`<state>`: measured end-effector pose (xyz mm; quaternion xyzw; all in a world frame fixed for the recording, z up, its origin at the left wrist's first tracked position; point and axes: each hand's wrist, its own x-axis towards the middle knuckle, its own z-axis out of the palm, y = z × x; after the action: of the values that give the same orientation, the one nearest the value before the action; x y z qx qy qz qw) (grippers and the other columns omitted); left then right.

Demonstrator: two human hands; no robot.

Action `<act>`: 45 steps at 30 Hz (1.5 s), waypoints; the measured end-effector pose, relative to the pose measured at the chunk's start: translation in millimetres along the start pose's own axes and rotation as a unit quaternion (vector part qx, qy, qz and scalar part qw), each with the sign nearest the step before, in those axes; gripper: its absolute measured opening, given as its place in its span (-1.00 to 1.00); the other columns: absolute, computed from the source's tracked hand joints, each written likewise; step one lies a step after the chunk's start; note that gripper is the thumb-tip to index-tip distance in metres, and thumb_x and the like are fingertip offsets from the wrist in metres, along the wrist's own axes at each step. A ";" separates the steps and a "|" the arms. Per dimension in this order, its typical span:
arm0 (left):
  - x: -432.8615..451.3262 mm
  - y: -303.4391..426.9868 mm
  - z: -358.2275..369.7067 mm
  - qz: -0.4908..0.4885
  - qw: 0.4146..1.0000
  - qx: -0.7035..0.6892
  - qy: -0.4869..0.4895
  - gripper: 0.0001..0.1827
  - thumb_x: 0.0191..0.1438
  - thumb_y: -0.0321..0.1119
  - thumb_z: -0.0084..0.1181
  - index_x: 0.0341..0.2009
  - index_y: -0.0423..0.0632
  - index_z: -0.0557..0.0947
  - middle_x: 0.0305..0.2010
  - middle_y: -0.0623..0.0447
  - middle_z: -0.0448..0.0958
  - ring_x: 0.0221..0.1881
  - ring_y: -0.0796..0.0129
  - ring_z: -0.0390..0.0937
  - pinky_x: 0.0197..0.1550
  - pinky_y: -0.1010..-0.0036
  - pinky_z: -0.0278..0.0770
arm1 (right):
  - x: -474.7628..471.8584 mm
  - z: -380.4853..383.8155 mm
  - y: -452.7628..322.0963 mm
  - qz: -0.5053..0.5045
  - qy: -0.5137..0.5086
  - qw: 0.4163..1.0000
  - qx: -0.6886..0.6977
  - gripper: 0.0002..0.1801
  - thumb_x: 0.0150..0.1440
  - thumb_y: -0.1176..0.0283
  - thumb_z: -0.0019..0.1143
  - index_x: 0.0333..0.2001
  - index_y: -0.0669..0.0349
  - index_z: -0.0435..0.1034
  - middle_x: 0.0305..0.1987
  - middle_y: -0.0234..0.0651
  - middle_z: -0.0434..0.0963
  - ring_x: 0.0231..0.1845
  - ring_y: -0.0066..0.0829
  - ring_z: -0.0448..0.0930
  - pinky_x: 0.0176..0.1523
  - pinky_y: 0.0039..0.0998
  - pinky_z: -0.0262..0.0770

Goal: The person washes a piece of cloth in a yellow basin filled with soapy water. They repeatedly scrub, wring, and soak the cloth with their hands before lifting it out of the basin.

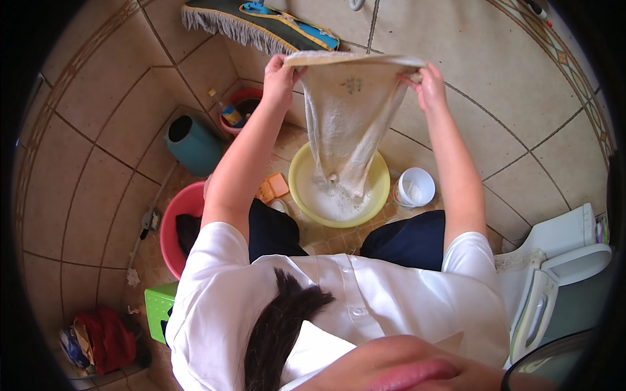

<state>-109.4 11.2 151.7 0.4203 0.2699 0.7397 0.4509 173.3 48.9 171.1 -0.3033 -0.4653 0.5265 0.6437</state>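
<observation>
A wet, off-white towel (349, 112) with a small embroidered motif hangs stretched between my two hands. My left hand (280, 83) grips its upper left corner, and my right hand (427, 85) grips the upper right one. The towel's lower end dips into sudsy water (332, 205) in a yellow plastic basin (297, 195) on the floor between my knees. Just right of the basin stands a white tub (415, 186) with some white stuff inside. An orange plastic box (274, 187) with its lid up lies to the basin's left.
A pink basin (171, 244) with dark cloth is at my left, near a green stool (159, 313). A teal bin (195, 146) and a red bucket (234, 129) with a bottle (230, 112) stand along the tiled wall. A mop (264, 27) leans above. At right is a white washing machine (533, 293).
</observation>
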 end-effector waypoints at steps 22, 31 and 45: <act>-64.4 -115.0 -97.1 -0.233 0.887 0.399 0.007 -0.92 -0.19 -0.44 -0.08 -0.61 -0.16 0.37 -0.65 0.09 0.32 -0.60 0.43 0.33 -0.55 0.54 0.40 | -56.1 -103.2 132.2 0.264 -0.041 0.921 -0.285 -0.80 -0.14 0.56 0.00 -0.38 0.26 0.20 -0.41 -0.32 0.36 -0.46 -0.53 0.40 -0.40 -0.56 0.42; -99.8 -181.9 -161.1 -0.238 0.735 0.622 -0.128 -0.78 -0.30 -0.30 -0.01 -0.53 -0.18 0.47 -0.61 -0.11 0.41 -0.54 0.18 0.39 -0.43 0.42 0.32 | -94.0 -141.1 219.3 0.284 -0.149 0.825 -0.465 -0.72 -0.21 0.54 0.10 -0.34 0.27 0.25 -0.47 -0.38 0.39 -0.52 -0.62 0.40 -0.47 -0.64 0.34; -108.8 -270.0 -190.2 -0.225 0.575 0.750 -0.238 -0.66 -0.22 -0.29 -0.06 -0.25 -0.06 0.42 -0.30 -0.06 0.41 -0.31 0.17 0.39 -0.31 0.40 0.36 | -99.3 -162.8 342.1 0.194 -0.098 0.739 -0.638 -0.63 -0.28 0.49 0.10 -0.31 0.31 0.25 -0.36 -0.13 0.41 -0.25 -0.23 0.42 -0.20 -0.38 0.32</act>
<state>-129.0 31.0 -194.9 0.6950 0.6972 0.0216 0.1741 186.3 59.3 -220.2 -0.6737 -0.6836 0.2467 0.1342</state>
